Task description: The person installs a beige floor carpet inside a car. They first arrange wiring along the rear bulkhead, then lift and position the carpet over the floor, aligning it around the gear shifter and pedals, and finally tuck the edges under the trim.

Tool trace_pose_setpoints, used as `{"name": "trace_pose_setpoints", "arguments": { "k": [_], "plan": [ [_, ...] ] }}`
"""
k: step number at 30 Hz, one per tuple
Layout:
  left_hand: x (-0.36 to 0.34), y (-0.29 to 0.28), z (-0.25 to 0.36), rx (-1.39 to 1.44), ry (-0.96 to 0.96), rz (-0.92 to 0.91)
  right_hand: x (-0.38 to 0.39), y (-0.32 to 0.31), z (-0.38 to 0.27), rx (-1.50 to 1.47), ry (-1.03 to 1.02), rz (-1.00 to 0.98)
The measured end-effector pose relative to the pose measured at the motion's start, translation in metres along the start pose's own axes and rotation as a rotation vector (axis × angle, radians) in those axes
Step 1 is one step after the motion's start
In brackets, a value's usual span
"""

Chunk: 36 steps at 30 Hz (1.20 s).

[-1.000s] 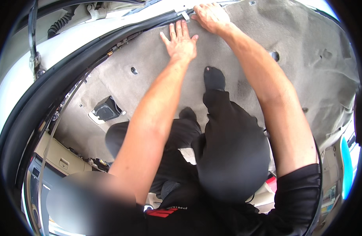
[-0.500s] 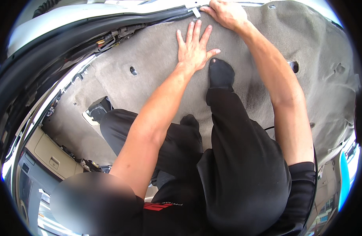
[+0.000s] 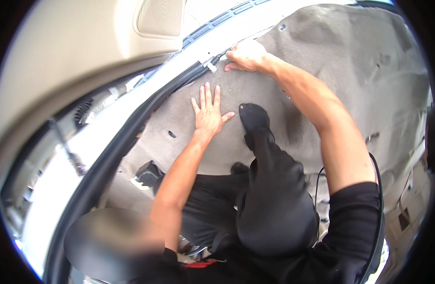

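Note:
A grey-beige carpet (image 3: pixel 335 61) lines the car floor. My left hand (image 3: pixel 207 113) lies flat on it with fingers spread, holding nothing. Above and to its right, my right hand (image 3: pixel 243 56) is curled over the carpet's edge at the white sill, its fingertips partly hidden. Just left of that hand are a small white clip (image 3: pixel 212 67) and black corrugated conduit (image 3: pixel 196 75). A thick black rubber seal (image 3: pixel 125 137) runs along the sill toward the lower left. My socked foot (image 3: pixel 253 116) rests on the carpet beside my left hand.
A beige door panel (image 3: pixel 85 42) with a speaker grille fills the upper left. The white door sill (image 3: pixel 54 201) borders the left side. A black plastic fitting (image 3: pixel 147 173) sits on the floor near my left knee. Beige interior trim (image 3: pixel 402 215) is at the lower right.
My view has shifted, bringing the door panel into the upper left, while both hands appear lower in the picture. My right hand keeps to the carpet edge; my left stays spread on the carpet.

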<state>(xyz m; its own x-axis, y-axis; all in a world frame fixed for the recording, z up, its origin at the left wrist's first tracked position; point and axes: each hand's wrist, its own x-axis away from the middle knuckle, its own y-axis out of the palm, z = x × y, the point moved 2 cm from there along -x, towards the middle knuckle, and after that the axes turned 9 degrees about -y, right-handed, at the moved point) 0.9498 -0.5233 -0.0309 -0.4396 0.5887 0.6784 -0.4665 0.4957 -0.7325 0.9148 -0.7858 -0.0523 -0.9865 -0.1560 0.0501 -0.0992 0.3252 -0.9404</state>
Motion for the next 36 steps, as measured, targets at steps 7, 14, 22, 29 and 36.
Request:
{"name": "trace_pose_setpoints", "arguments": {
  "k": [7, 14, 22, 29, 36],
  "plan": [
    [0.049, -0.011, -0.006, 0.066, -0.022, -0.103, -0.003, -0.004, -0.004, -0.146, 0.052, -0.007],
    [-0.009, 0.016, -0.018, 0.093, -0.021, 0.131, -0.024, 0.011, 0.015, -0.152, 0.215, -0.178],
    [-0.019, 0.001, -0.012, 0.216, 0.135, 0.27, -0.023, -0.025, -0.016, -0.112, 0.501, -0.289],
    [-0.027, 0.008, -0.004, 0.174, 0.07, 0.273, -0.026, -0.015, -0.039, 0.041, 0.438, -0.045],
    [-0.037, 0.004, -0.004, 0.199, 0.047, 0.203, -0.03, -0.014, -0.041, 0.065, 0.479, -0.223]
  ]
}}
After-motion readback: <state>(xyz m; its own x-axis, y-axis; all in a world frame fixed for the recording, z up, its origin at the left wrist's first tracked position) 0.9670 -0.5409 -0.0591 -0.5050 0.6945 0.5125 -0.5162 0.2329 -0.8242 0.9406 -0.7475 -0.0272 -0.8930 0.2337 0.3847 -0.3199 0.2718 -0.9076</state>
